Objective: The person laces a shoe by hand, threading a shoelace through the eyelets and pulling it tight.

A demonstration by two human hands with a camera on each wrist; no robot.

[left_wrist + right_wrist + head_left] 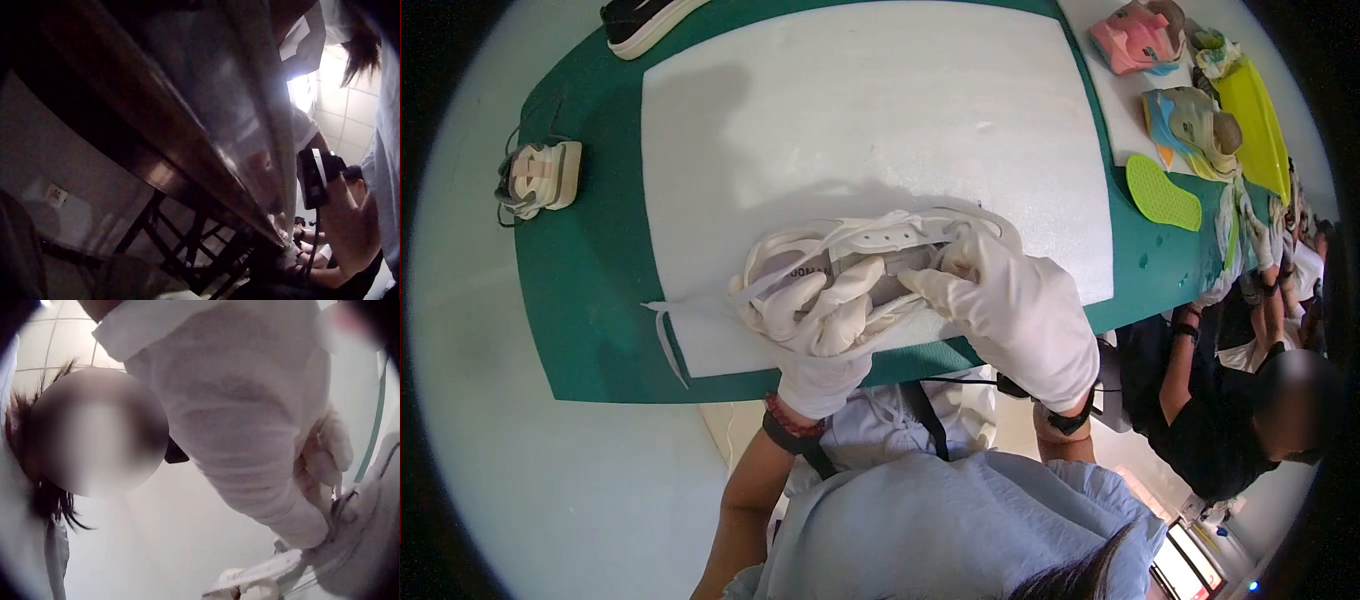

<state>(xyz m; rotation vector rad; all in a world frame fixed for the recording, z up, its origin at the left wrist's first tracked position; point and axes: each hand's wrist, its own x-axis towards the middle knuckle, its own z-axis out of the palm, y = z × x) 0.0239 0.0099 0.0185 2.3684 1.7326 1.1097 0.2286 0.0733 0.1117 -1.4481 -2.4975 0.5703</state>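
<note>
We locate the white shoe (890, 238) at the near edge of the white sheet (880, 110), opening upward, its lace (666, 342) trailing onto the green tabletop (590, 330). Our gloved left hand (847, 308) grips the near side, with its fingers bent over the rim into the opening. Our gloved right hand (1025, 315) pinches the collar at the opposite end, thumb and fingers close together; we cannot tell whether the fingertips meet.
</note>
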